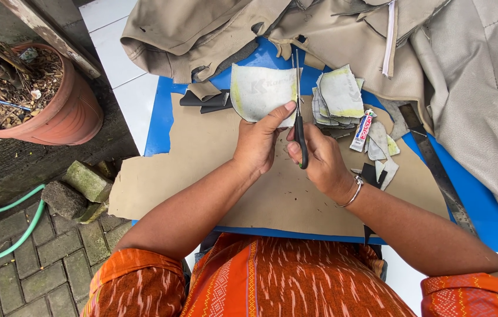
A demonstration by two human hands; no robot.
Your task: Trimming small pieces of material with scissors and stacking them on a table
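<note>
The left hand (259,142) pinches the near right corner of a pale, curved-edged piece of sheet material (261,91) with yellowish edges, thumb on top and fingers closed beneath it, holding it up just above the middle of the work surface. The right hand (318,158) is closed through the black handles of a pair of scissors (298,100), whose thin blades point away from the person and run along the right edge of the held piece, touching it. A silver bangle (352,192) sits on the right wrist. Under both hands lies a large sheet of brown cardboard (202,170), spread over a blue table (484,205). Just right of the scissors, a stack of similar cut pieces (340,94) rests on the cardboard, with a small glue tube (362,130) lying near it and a few loose offcuts nearer the person. A long metal ruler (437,170) lies along the right side of the cardboard. Beige fabric (343,29) is heaped across the far side and down the right. At far left, on the ground, stands a terracotta plant pot (55,111), with a green hose (14,235) curling over the paving nearer.
</note>
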